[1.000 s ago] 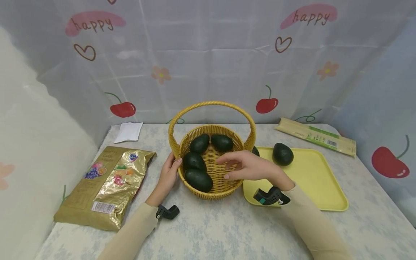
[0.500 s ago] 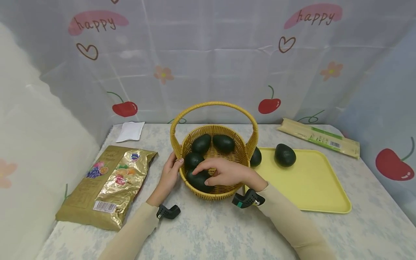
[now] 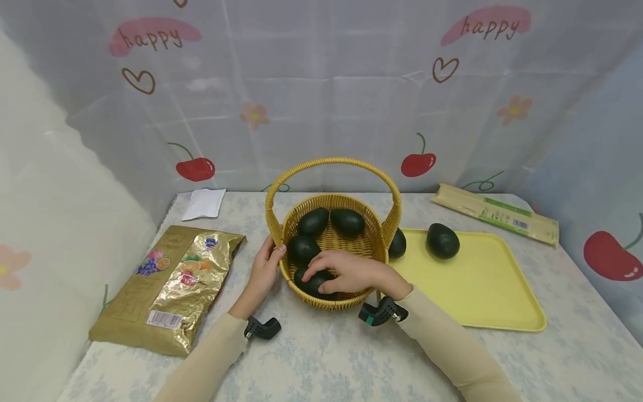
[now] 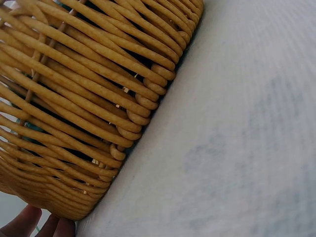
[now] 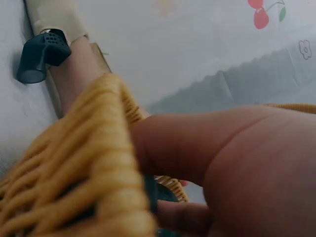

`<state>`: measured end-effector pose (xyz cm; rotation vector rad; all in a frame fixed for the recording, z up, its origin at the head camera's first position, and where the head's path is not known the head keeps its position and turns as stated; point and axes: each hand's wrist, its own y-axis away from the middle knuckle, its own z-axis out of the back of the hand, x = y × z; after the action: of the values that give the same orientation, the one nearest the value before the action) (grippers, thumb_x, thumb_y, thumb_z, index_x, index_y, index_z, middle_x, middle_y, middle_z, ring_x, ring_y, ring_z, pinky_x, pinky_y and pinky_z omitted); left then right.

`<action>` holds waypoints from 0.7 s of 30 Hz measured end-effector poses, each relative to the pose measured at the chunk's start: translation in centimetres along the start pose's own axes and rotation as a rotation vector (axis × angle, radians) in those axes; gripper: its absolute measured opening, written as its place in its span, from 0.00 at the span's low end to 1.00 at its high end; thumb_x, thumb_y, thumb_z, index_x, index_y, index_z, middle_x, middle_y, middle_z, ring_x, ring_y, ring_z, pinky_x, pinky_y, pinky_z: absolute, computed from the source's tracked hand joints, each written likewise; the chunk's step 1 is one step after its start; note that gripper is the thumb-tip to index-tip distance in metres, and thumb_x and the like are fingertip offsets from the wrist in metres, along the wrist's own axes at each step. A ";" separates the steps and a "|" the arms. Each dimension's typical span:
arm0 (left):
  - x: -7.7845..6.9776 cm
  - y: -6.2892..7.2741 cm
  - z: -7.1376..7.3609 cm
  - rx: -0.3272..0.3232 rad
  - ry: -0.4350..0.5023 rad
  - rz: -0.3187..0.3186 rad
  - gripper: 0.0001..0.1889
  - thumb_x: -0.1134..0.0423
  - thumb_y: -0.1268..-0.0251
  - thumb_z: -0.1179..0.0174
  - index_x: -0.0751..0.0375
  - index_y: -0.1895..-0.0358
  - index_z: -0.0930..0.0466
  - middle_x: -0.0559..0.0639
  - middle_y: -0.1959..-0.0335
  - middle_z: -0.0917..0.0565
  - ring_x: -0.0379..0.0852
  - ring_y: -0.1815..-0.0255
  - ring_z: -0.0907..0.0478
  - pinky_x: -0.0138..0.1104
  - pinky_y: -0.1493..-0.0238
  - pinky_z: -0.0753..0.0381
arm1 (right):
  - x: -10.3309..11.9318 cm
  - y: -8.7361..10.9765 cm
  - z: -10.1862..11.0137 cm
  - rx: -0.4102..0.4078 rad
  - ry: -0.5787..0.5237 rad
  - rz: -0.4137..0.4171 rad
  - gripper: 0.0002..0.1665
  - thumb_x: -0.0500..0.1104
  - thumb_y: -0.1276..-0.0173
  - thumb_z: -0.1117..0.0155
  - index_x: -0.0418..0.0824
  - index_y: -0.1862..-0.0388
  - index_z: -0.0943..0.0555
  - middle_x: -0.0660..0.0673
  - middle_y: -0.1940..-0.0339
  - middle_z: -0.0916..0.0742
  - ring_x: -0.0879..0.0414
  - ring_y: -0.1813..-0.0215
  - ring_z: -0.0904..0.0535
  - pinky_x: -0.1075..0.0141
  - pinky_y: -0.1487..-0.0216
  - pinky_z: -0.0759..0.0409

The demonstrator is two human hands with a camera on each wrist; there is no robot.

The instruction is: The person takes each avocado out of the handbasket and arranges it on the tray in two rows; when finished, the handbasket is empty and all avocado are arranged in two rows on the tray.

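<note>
We find the front avocado (image 3: pixel 308 286) beneath the right hand (image 3: pixel 348 270), pinched between thumb and fingers, long axis roughly left-to-right; the left hand (image 3: pixel 263 268) grips the basket (image 3: pixel 329 305) rim.

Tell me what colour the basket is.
The basket is golden yellow, showing best in the head view.

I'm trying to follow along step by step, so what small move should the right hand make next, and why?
Probably tighten on the front avocado and lift it slightly: the right hand already has its thumb and fingers over it, and the left hand holds the side of the basket, which should keep it steady.
</note>
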<state>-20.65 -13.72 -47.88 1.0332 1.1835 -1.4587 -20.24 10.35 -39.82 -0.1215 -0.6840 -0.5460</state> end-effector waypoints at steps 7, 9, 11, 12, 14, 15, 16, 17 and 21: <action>0.2 0.1 -0.1 -0.006 -0.011 -0.011 0.28 0.61 0.18 0.52 0.57 0.20 0.41 0.56 0.21 0.35 0.53 0.22 0.35 0.29 0.31 0.30 | -0.4 0.6 0.6 0.079 -0.051 -0.048 0.22 0.39 0.28 0.38 0.52 0.37 0.16 0.52 0.35 0.16 0.55 0.33 0.22 0.56 0.35 0.21; 0.3 0.1 -0.1 -0.004 -0.008 -0.012 0.28 0.61 0.18 0.52 0.56 0.20 0.42 0.56 0.21 0.35 0.53 0.22 0.35 0.24 0.34 0.30 | -0.4 0.7 0.7 0.096 -0.069 -0.067 0.22 0.39 0.28 0.39 0.52 0.36 0.17 0.52 0.34 0.17 0.55 0.31 0.23 0.56 0.34 0.22; 0.3 0.1 -0.1 -0.004 -0.002 -0.012 0.28 0.61 0.18 0.52 0.57 0.20 0.42 0.57 0.21 0.35 0.53 0.22 0.35 0.20 0.37 0.31 | -0.5 0.7 0.8 0.109 -0.086 -0.073 0.23 0.39 0.27 0.40 0.52 0.36 0.18 0.52 0.33 0.17 0.55 0.31 0.24 0.56 0.33 0.23; 0.2 0.1 -0.1 -0.005 0.000 -0.011 0.28 0.61 0.18 0.52 0.57 0.20 0.42 0.57 0.21 0.35 0.54 0.23 0.35 0.19 0.38 0.31 | -0.6 0.6 0.8 0.111 -0.092 -0.074 0.22 0.40 0.27 0.40 0.52 0.36 0.18 0.51 0.33 0.17 0.55 0.31 0.24 0.55 0.33 0.23; 0.2 0.1 -0.1 -0.005 0.002 -0.012 0.28 0.61 0.18 0.52 0.57 0.20 0.41 0.57 0.21 0.34 0.54 0.23 0.34 0.17 0.39 0.32 | -0.7 0.6 0.9 0.112 -0.107 -0.071 0.22 0.40 0.27 0.40 0.51 0.36 0.18 0.51 0.33 0.17 0.54 0.32 0.23 0.55 0.34 0.22; 0.2 0.1 -0.1 -0.007 0.001 -0.013 0.28 0.61 0.18 0.52 0.57 0.20 0.41 0.57 0.21 0.34 0.54 0.23 0.34 0.17 0.39 0.32 | -0.7 0.6 0.9 0.112 -0.117 -0.072 0.22 0.40 0.27 0.40 0.50 0.35 0.18 0.50 0.33 0.18 0.54 0.32 0.24 0.54 0.34 0.23; 0.2 0.1 -0.1 -0.007 0.000 -0.015 0.28 0.61 0.18 0.52 0.57 0.20 0.41 0.57 0.21 0.34 0.54 0.23 0.34 0.17 0.39 0.32 | -0.8 0.6 0.9 0.111 -0.125 -0.072 0.22 0.41 0.27 0.40 0.50 0.35 0.19 0.50 0.33 0.18 0.54 0.32 0.24 0.54 0.34 0.23; 0.2 0.1 -0.1 -0.007 -0.002 -0.018 0.28 0.61 0.18 0.52 0.57 0.20 0.41 0.57 0.21 0.34 0.55 0.23 0.34 0.17 0.39 0.32 | -0.9 0.6 0.9 0.110 -0.132 -0.071 0.22 0.42 0.27 0.40 0.49 0.35 0.19 0.50 0.33 0.18 0.53 0.32 0.23 0.53 0.34 0.23; 0.3 0.0 0.0 -0.005 -0.008 -0.023 0.28 0.61 0.18 0.53 0.57 0.20 0.42 0.57 0.21 0.34 0.54 0.23 0.34 0.20 0.37 0.31 | -1.1 0.7 1.0 0.111 -0.157 -0.070 0.23 0.43 0.27 0.39 0.49 0.34 0.20 0.48 0.33 0.18 0.53 0.32 0.24 0.52 0.33 0.23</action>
<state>-20.68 -13.74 -48.17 1.0126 1.1960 -1.4754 -21.18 11.67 -39.63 -0.0363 -0.8723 -0.5679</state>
